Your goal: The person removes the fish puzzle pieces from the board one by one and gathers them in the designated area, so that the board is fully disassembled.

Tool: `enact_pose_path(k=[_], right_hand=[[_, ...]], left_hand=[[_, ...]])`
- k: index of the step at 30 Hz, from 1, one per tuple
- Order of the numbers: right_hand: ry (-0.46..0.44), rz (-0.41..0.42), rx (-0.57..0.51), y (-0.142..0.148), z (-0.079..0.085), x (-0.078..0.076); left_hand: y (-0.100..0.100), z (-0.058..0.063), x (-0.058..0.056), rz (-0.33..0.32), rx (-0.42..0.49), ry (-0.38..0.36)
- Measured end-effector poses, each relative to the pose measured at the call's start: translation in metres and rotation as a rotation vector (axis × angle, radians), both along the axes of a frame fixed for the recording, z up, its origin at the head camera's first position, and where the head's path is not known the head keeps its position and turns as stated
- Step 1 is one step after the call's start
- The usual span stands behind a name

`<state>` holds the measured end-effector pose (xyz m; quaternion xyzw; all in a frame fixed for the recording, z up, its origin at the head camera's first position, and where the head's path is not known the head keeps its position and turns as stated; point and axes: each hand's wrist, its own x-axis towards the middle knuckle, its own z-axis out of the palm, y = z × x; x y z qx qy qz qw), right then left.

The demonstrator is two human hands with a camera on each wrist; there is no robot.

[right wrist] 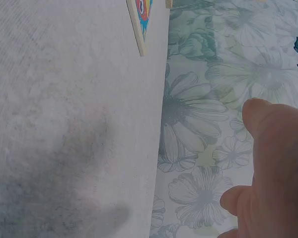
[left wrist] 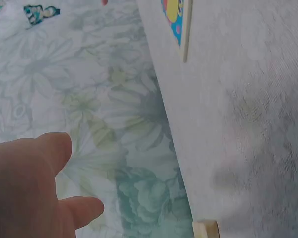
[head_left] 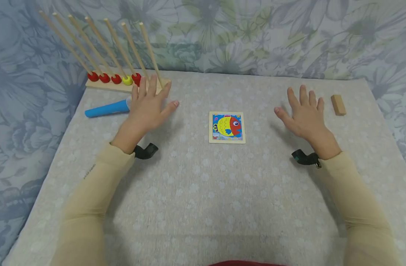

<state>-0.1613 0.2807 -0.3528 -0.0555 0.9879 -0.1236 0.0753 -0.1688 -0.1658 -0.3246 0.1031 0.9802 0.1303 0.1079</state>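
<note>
My left hand (head_left: 145,109), fingers spread and holding nothing, hovers at the left. It partly hides a tapered blue tube (head_left: 106,108), and its fingertips overlap the front of a wooden peg rack (head_left: 103,85) in the head view. Between the hands lies a square wooden puzzle (head_left: 227,128) with a yellow and red fish picture. Over the right side hangs my right hand (head_left: 306,117), also spread and holding nothing. A small wooden block (head_left: 338,105) stands to the right of its fingers. Thumb and fingertips show in both wrist views, with the puzzle's corner (left wrist: 185,29) beyond.
Tall pegs (head_left: 114,44) rise from the rack, with red beads (head_left: 93,76) and one yellow bead (head_left: 127,80) low on several of them. A pale patterned cloth (head_left: 209,192) covers the table. Behind it hangs a floral curtain (head_left: 256,37).
</note>
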Motion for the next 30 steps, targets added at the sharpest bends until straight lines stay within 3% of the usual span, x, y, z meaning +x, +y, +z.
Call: enact_pose_path(k=[4, 8, 16, 24, 30], right_hand=[[0.000, 0.015, -0.014, -0.003, 0.001, 0.000], [0.019, 0.060, -0.040, -0.014, 0.000, -0.003], [-0.066, 0.265, -0.152, -0.066, -0.006, -0.016], [-0.117, 0.424, -0.272, -0.127, -0.016, -0.019], [-0.089, 0.462, -0.300, -0.146, -0.021, -0.020]], left_hand=[[0.016, -0.006, 0.006, -0.030, 0.004, 0.018], [0.040, -0.018, 0.014, -0.101, 0.019, -0.005], [0.075, -0.048, 0.027, -0.191, 0.077, -0.104], [0.084, -0.067, 0.033, -0.220, 0.118, -0.148], [0.084, -0.078, 0.033, -0.206, 0.181, -0.079]])
